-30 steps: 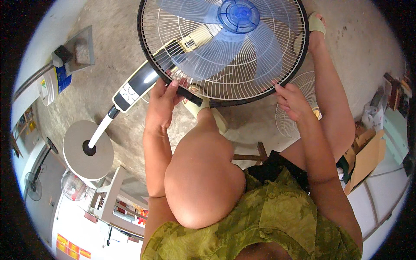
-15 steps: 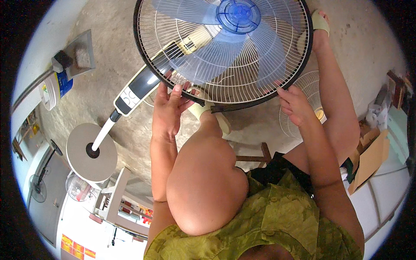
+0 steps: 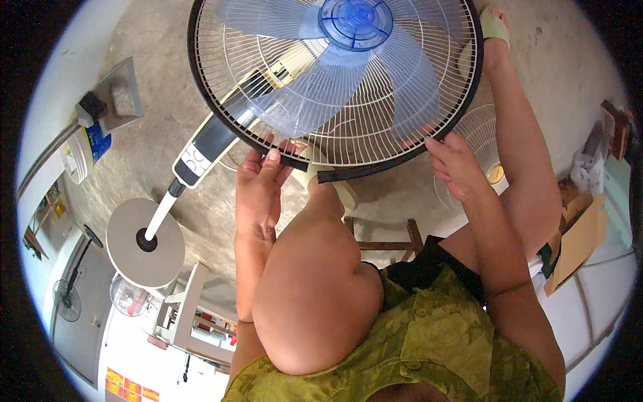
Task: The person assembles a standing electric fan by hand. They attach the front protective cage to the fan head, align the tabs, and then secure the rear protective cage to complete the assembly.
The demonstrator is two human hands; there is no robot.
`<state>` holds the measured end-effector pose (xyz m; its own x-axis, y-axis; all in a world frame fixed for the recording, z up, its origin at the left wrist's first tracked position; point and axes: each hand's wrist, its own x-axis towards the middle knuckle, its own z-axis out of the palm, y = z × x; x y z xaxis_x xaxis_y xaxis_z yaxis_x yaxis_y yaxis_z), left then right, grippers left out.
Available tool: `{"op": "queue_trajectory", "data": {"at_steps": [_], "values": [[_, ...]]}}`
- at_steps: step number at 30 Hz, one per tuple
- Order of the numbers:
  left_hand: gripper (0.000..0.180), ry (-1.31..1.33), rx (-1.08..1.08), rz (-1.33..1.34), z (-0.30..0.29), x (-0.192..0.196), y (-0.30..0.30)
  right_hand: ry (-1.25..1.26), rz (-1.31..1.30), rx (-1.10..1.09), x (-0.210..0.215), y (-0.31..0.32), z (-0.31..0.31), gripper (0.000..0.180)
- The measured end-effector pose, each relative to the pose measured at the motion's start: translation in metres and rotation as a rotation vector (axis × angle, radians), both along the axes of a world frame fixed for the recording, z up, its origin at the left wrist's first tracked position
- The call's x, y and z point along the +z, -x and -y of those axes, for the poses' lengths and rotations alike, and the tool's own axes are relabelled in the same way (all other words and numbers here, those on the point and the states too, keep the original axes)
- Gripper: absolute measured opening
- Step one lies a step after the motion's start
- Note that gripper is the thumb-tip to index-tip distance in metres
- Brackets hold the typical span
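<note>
A pedestal fan lies tilted in front of me, with translucent blue blades (image 3: 288,97) inside a round white wire guard (image 3: 362,144). Around the guard runs a black rim strip (image 3: 375,171), parted at the near side; its right-hand end hangs a little off the wires. My left hand (image 3: 260,191) pinches the rim just left of that gap, thumb on top, fingers behind the wires. At the right, my right hand (image 3: 457,166) is closed on the rim strip, some fingertips hidden behind the guard. The fan's cream and black body (image 3: 207,147) slants down to the left.
A round grey base (image 3: 124,234) ends the fan's white pole. Another wire guard (image 3: 479,127) lies on the floor beside my right leg. Below the rim stands a small wooden stool (image 3: 385,245). Cardboard (image 3: 579,241) is at the right; a dustpan (image 3: 124,94) and bucket (image 3: 77,154) at the left.
The fan head has shifted slightly left and down in the view. At the gap, the loose end of the rim strip sits lower and farther from the wires. Both hands keep their places on the rim.
</note>
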<state>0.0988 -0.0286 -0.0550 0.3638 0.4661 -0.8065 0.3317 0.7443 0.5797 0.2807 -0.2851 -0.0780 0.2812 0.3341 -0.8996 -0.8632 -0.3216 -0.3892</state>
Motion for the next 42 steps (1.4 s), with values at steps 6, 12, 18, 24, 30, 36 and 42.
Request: {"op": "queue_trajectory", "data": {"at_steps": [6,12,18,24,30,36,42], "values": [[0.025,0.039,-0.027,-0.011,0.001,0.006,-0.002,0.045,-0.014,-0.014,-0.002,0.003,0.001,0.017],[0.025,0.065,-0.033,-0.031,-0.001,0.003,-0.002,0.029,-0.028,-0.014,-0.002,0.006,0.001,0.014],[0.025,0.039,-0.008,-0.119,0.002,0.004,-0.008,0.086,-0.051,-0.094,0.006,0.007,-0.008,0.014],[0.026,0.060,-0.037,-0.059,-0.001,0.003,-0.004,0.231,-0.079,-0.037,0.006,0.007,-0.015,0.018],[0.028,0.121,-0.186,-0.178,-0.006,0.007,-0.003,0.117,-0.144,-0.013,0.010,0.011,-0.023,0.021],[0.031,0.097,-0.215,-0.151,-0.002,0.006,-0.006,0.031,-0.194,-0.009,0.001,0.020,-0.020,0.020],[0.037,0.144,-0.301,-0.177,0.002,0.005,-0.008,0.092,-0.172,-0.142,0.010,0.026,-0.026,0.022]]}}
